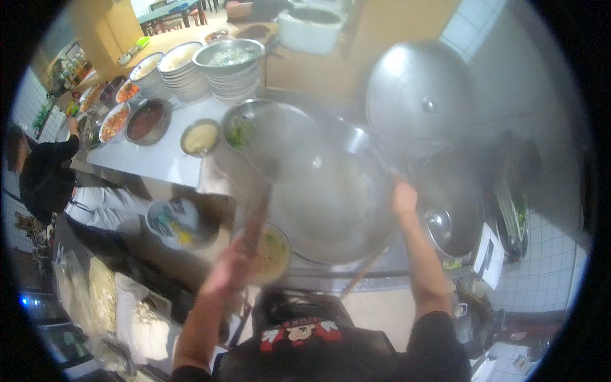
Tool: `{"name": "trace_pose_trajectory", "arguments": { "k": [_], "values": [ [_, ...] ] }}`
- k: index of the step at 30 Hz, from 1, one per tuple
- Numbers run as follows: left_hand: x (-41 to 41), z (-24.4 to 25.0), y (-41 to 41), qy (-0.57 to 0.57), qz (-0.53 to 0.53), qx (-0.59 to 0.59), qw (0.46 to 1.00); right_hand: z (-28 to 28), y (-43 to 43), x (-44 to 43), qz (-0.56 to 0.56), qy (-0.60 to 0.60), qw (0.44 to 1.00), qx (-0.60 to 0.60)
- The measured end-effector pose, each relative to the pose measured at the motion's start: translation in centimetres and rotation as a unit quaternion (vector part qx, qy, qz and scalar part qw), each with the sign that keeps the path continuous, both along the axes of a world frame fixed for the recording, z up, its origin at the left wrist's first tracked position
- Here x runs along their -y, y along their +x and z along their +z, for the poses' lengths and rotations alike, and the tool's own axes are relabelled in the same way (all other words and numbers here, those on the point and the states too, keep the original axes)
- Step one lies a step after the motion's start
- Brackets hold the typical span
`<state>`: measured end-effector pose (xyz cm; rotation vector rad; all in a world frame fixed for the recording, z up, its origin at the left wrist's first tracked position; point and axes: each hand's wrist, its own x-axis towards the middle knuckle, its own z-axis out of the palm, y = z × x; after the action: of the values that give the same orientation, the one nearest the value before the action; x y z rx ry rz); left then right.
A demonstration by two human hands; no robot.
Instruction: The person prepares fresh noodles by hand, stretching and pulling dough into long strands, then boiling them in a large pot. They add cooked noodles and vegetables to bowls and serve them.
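Observation:
Steam blurs a large wok (334, 224) in front of me, and what lies inside it is hard to make out. My left hand (231, 267) grips a brown handle (260, 215), blurred, that slants up past the wok's left side. The tool's head is lost in steam near a steel bowl with green leaves (238, 132). At the wok's right rim, my right hand (405, 196) is closed around a metal handle (382, 155). This leads up to a shiny metal tool head (355, 136) by the far rim. A bowl of yellowish soup (274, 255) stands beside my left hand.
A large metal lid (420, 98) leans behind a second wok (453, 191) holding a ladle (437, 224). Stacked bowls (186, 76), a steel basin (229, 55) and a bowl of pale paste (200, 137) stand on the left counter (162, 157). Another person (47, 176) stands far left.

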<state>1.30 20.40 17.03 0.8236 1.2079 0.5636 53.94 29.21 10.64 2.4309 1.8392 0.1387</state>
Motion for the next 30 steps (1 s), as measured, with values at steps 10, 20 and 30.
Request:
{"name": "trace_pose_trajectory", "arguments": {
  "k": [10,20,30],
  "values": [
    [-11.4,-10.0,-0.1,-0.091,0.185,0.442,0.873,-9.3,4.8,26.9,-0.327,0.124,0.465,-0.813],
    [-3.8,-10.9,2.5,-0.087,0.324,0.424,0.841,-14.7,7.4,43.7,-0.330,0.102,0.542,-0.766],
    [33.3,-13.2,-5.2,0.053,0.293,0.110,0.948,-7.9,-15.0,28.6,0.360,0.136,0.885,-0.262]
  ]
}}
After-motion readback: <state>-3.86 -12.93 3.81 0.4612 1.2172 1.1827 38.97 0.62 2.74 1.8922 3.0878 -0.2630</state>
